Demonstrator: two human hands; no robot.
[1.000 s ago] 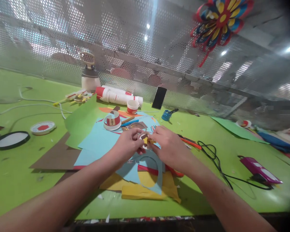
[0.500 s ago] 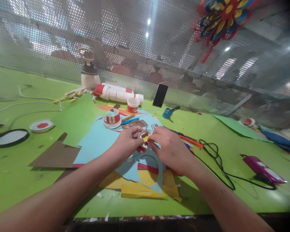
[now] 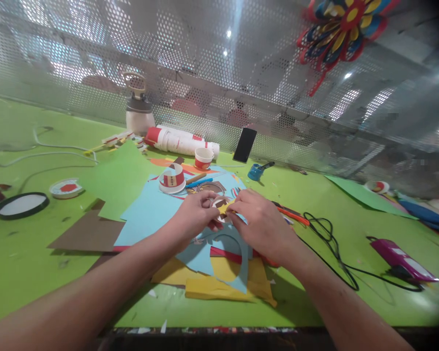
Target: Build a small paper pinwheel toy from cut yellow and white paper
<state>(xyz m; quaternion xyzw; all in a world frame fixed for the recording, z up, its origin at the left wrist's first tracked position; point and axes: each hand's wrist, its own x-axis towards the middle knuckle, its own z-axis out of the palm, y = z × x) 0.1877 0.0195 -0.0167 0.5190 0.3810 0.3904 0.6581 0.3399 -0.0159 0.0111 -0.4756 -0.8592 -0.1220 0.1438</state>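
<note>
Between my hands is a small white paper disc (image 3: pixel 219 204) with brown patches on its face. My left hand (image 3: pixel 199 212) is closed on the disc's left edge, thumb in front. The fingers of my right hand (image 3: pixel 258 214) pinch a yellow paper piece (image 3: pixel 225 208) against the disc's face. How far that piece is attached cannot be made out. Below the hands lies light blue paper (image 3: pixel 151 209) with a round hole cut in it. Yellow paper (image 3: pixel 219 289) and brown paper (image 3: pixel 84 231) show from beneath it. Just beyond stands a cut red-and-white paper cup (image 3: pixel 173 179).
Behind are another paper cup (image 3: pixel 204 158), a stack of cups (image 3: pixel 183 141), a phone (image 3: pixel 245 145) and a blue jar (image 3: pixel 255 171). To the right lie an orange-handled tool (image 3: pixel 293 214), a black cable (image 3: pixel 331 234) and a magenta device (image 3: pixel 400 258). Left is a black-rimmed disc (image 3: pixel 21 205).
The view has shifted slightly, so everything sits a little farther right. My hands keep hold of the disc and the yellow piece, with only small finger movement.
</note>
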